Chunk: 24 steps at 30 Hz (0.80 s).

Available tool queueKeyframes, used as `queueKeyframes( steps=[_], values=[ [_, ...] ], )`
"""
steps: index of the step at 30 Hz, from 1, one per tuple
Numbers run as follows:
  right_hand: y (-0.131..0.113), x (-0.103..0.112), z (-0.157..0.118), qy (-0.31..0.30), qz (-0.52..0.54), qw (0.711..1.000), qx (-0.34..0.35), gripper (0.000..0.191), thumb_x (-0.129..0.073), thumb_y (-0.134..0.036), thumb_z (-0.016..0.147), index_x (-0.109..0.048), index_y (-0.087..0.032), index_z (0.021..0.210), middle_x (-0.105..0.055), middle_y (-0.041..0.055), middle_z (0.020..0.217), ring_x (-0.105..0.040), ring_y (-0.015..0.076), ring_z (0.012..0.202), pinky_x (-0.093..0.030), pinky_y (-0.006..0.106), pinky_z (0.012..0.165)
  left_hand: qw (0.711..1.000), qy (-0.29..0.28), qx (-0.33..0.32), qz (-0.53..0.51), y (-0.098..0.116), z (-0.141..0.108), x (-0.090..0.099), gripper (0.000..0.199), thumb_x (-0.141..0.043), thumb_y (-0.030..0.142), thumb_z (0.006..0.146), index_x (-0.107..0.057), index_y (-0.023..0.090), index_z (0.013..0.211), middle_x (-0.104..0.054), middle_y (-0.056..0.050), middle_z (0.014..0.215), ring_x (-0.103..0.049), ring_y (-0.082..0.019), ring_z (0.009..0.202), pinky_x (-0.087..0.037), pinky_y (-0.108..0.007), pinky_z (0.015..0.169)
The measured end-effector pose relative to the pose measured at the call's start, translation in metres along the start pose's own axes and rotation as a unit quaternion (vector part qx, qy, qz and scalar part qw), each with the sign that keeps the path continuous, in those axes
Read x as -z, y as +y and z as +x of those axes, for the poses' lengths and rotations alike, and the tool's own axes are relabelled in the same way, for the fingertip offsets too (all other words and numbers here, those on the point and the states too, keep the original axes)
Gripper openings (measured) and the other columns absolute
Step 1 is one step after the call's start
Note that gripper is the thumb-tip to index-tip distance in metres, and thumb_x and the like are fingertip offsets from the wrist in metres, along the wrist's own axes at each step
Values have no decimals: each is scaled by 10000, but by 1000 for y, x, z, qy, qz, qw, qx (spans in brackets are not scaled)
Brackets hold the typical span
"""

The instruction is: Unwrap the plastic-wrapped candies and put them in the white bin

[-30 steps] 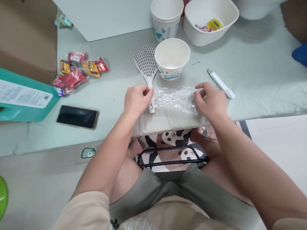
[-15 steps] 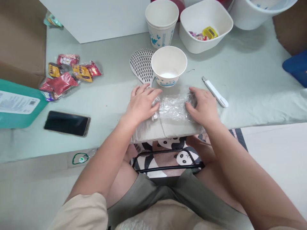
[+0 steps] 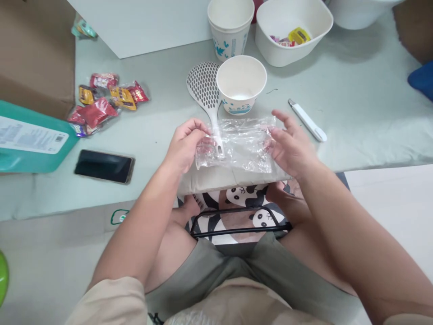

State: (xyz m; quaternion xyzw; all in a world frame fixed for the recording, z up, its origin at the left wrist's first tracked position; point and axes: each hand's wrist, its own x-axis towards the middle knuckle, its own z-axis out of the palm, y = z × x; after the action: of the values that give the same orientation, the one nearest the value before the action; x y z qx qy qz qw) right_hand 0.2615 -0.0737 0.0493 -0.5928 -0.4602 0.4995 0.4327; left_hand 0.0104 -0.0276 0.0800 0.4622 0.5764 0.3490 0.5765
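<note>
A clear, crinkled plastic bag [image 3: 246,151] lies stretched between my two hands near the table's front edge. My left hand [image 3: 189,142] is closed, its fingertips pinching the bag's left side. At the bag's right side, my right hand [image 3: 291,144] grips the plastic with some fingers while one finger sticks out upward. A white slotted skimmer [image 3: 204,85] lies on the table with its handle pointing toward me; the handle's end overlaps the bag, and I cannot tell whether it is under the film. Just behind the bag stands a white paper cup [image 3: 241,85], beside the skimmer.
Stacked paper cups [image 3: 230,31] and a white bin [image 3: 294,27] holding small packets are at the back. A white utility knife [image 3: 307,120] lies right. On the left are wrapped snacks [image 3: 99,110], a phone [image 3: 104,166] and a green jug [image 3: 34,144].
My hands have turned from resting palm-down on the bag to holding its sides. The bag is spread wider, and the skimmer's handle now shows at it. The view has shifted slightly.
</note>
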Motion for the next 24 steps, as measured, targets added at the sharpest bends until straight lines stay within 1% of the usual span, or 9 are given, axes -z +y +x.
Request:
queueKeyframes(
  steps=[3, 5, 8, 12, 14, 16, 19, 21, 24],
  values=[
    [-7, -7, -6, -94, 109, 987, -77, 664, -819, -383, 740, -550, -294, 1341, -677, 0, 911, -622, 162, 740, -529, 326, 672, 1000, -3, 21, 6, -3, -7, 6, 86, -524, 163, 815, -509, 234, 861, -684, 9, 854, -631, -94, 553, -417, -193, 420],
    [-8, -9, -9, -114, 123, 982, -89, 490, -869, -359, 675, -651, -249, 1099, -621, -28, 800, -573, 132, 690, -490, 298, 657, 999, -4, 3, 45, -5, -10, 12, 75, -540, 181, 846, -517, 243, 879, -644, 36, 715, -541, -82, 442, -360, -201, 384],
    [-5, -13, -10, -94, 98, 989, -51, 282, -843, -361, 716, -625, -216, 821, -565, -39, 721, -515, 104, 647, -446, 279, 641, 991, 9, -53, 125, -8, -14, 19, 38, -589, 215, 879, -566, 242, 895, -539, 66, 553, -411, -80, 375, -311, -223, 376],
    [1, -21, -9, -76, 155, 984, -50, 337, -855, -381, 713, -576, -238, 838, -612, -41, 780, -617, 133, 728, -520, 300, 707, 989, 30, -73, 127, -9, -14, 20, 11, -616, 236, 925, -605, 235, 924, -479, 73, 530, -404, -87, 424, -333, -219, 410],
    [1, -25, -9, -94, 179, 976, -82, 400, -880, -387, 683, -577, -251, 906, -669, -31, 862, -675, 157, 783, -544, 307, 700, 996, 42, -50, 64, -10, -13, 17, 24, -604, 240, 955, -603, 230, 933, -468, 76, 546, -396, -78, 436, -317, -208, 414],
    [0, -27, -10, -112, 152, 977, -96, 386, -878, -366, 687, -594, -242, 917, -676, -28, 816, -673, 153, 735, -523, 288, 648, 998, 48, -22, -26, -10, -12, 14, 49, -615, 248, 962, -600, 220, 925, -483, 74, 579, -437, -64, 466, -354, -186, 446],
    [-5, -28, -11, -89, 124, 986, -70, 330, -862, -333, 681, -581, -228, 817, -599, -54, 654, -615, 126, 621, -489, 269, 602, 990, -11, 31, -137, -10, -11, 15, 152, -742, 236, 862, -627, 200, 955, -642, 37, 750, -626, -65, 641, -532, -177, 631],
    [-8, -27, -11, -69, 138, 986, -57, 356, -867, -335, 649, -559, -231, 793, -591, -62, 639, -601, 115, 587, -488, 264, 589, 983, -68, 70, -154, -10, -12, 17, 244, -804, 185, 764, -634, 180, 939, -741, -13, 924, -706, -88, 754, -598, -212, 748],
    [-8, -24, -10, -83, 123, 986, -77, 373, -856, -379, 668, -565, -235, 852, -627, -58, 653, -541, 93, 492, -421, 247, 486, 984, -75, 90, -132, -11, -13, 20, 219, -763, 125, 739, -579, 172, 848, -788, -55, 992, -727, -91, 710, -600, -212, 692]
  ],
)
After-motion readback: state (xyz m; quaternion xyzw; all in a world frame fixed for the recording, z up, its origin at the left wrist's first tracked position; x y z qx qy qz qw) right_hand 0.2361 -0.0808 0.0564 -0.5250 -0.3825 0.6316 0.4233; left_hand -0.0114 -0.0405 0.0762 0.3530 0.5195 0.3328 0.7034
